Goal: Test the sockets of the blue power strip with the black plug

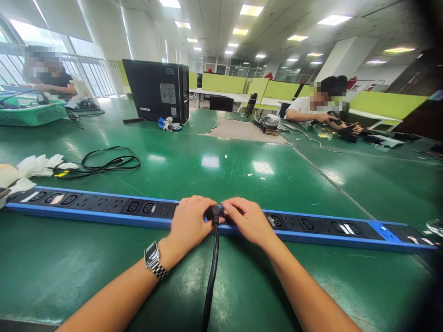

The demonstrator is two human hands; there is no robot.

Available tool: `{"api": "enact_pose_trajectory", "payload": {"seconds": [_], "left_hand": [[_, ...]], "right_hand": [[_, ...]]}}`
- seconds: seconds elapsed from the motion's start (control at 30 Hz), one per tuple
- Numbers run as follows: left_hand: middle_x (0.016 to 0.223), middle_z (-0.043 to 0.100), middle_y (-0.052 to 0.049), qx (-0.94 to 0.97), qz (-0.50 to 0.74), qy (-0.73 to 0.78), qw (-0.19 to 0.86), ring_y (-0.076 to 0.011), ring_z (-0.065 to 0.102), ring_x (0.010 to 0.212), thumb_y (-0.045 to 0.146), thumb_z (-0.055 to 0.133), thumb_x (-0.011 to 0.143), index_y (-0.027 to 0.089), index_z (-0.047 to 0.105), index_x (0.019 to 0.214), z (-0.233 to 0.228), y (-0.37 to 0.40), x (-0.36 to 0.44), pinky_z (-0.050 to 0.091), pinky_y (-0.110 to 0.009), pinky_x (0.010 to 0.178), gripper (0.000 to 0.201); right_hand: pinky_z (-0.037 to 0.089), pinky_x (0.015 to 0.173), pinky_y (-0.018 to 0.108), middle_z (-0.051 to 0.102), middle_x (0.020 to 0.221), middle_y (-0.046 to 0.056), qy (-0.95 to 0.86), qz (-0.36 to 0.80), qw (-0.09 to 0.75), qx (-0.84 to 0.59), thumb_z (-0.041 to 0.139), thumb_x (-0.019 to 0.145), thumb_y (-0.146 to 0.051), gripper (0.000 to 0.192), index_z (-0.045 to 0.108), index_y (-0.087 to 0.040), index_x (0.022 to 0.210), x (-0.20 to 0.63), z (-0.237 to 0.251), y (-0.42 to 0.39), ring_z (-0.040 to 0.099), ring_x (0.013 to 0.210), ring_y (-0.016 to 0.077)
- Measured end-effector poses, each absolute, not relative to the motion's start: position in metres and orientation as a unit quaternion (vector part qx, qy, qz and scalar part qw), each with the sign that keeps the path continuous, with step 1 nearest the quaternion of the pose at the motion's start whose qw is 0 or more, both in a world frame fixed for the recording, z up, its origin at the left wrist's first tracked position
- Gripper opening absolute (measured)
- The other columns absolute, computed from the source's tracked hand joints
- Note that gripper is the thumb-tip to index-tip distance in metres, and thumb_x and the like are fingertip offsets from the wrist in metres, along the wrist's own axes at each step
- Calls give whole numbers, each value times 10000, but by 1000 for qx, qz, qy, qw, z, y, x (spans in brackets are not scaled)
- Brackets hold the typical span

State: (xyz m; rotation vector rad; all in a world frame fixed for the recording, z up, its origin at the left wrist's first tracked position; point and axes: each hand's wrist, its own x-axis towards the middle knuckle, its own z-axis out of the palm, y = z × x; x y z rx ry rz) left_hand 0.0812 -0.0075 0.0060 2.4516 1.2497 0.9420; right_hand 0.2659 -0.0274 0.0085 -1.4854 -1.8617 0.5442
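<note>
Two hands (191, 220) (249, 222) at one plug (215, 213).

Room bright. Light comes from many ceiling lamps (251, 10) and from window (31, 33) at left, itself washed out. Table (180, 168) shiny, with white glare patches. Power strip (297, 237) quite sharp; far partitions (224, 84) softer. Right edge dark, blurred. Column (346, 53) leans, looks distorted. Pixel blocks (48, 57) cover two heads (334, 86).
</note>
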Motion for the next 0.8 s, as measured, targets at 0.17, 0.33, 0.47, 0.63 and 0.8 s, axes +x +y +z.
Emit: {"api": "enact_pose_trajectory", "payload": {"seconds": [0.17,0.33,0.47,0.63,0.8], "left_hand": [[1003,717,-50,844,323,415,103,-238,644,968,337,740,788,214,668,995,0,-7,80,478,-402,875,252],[1001,721,-33,843,314,422,112,-234,643,975,238,695,800,222,668,997,1,-7,81,478,-401,874,200],[961,726,-22,843,299,431,119,-226,648,942,137,621,793,220,674,983,4,-8,81,477,-396,857,214],[982,729,-16,844,293,432,124,-225,649,961,134,622,780,233,676,1001,4,-9,81,472,-393,868,248],[1010,730,-16,848,288,429,116,-219,651,986,138,618,783,234,674,1015,2,-9,81,472,-393,888,257]], "right_hand": [[512,798,336,744,937,41,-726,144,452,-497,555,886,-325,207,725,-223,945,267,8,-32,663,884,187],[517,770,350,748,878,28,-758,61,520,-388,526,892,-198,198,721,-231,893,254,10,-38,658,827,172],[492,703,343,758,856,26,-760,2,519,-391,547,871,-162,192,720,-219,810,237,8,-39,645,735,156],[441,694,338,751,800,14,-738,-50,530,-415,569,842,-149,178,693,-206,728,229,2,-41,636,683,138],[389,758,360,752,843,1,-751,-62,508,-418,543,854,-159,172,679,-212,764,231,0,-46,658,717,129]]}}
